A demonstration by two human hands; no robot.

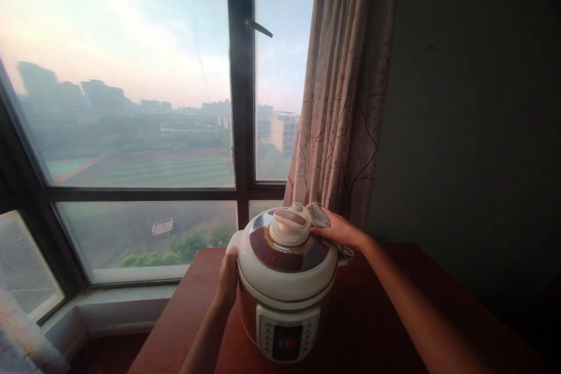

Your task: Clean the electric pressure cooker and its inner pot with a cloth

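Note:
An electric pressure cooker (287, 292) stands upright in front of me, cream and brown, with a control panel on its front. Its lid is on, with a glossy dark red top and a raised knob handle (290, 225). My left hand (228, 272) grips the cooker's side handle (234, 241) at the left. At the lid's right rear, my right hand (337, 229) presses a crumpled greyish cloth (318, 216) against the lid beside the knob. Part of the cloth hangs down by the right side handle (342, 260). The fingertips of my right hand are partly hidden by the cloth.
The cooker rests on a reddish-brown wooden table (184, 321). Behind it are a dark-framed window (239, 128) with a handle (259, 28), and a patterned curtain (337, 87). A dark wall (460, 117) rises at the right; a window ledge (123, 310) runs at the left.

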